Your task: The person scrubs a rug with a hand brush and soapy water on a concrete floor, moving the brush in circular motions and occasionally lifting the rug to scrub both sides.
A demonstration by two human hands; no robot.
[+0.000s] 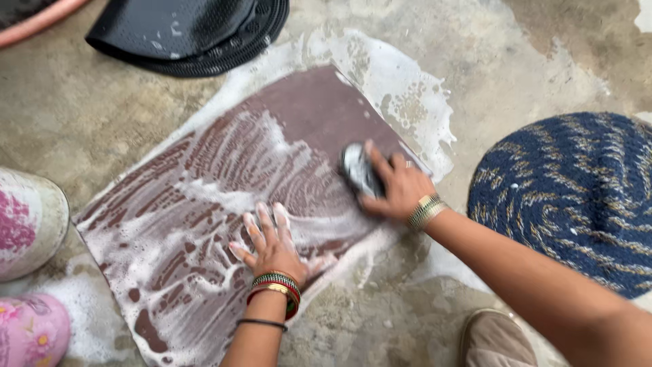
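Observation:
A dark red-brown mat point(299, 109) lies flat on the wet concrete floor, covered in white soap foam with scrub streaks. My left hand point(270, 239) is pressed flat on the mat's near part, fingers spread and foamy, bangles on the wrist. My right hand point(397, 187) grips a small scrub brush point(358, 170) and presses it on the mat near its right edge.
A round navy and cream woven mat point(577, 197) lies at the right. Black rubber mats point(197, 30) are stacked at the top left beside a pink tub rim point(37, 20). White and pink containers point(27, 224) stand at the left. A beige slipper point(496, 340) is at the bottom.

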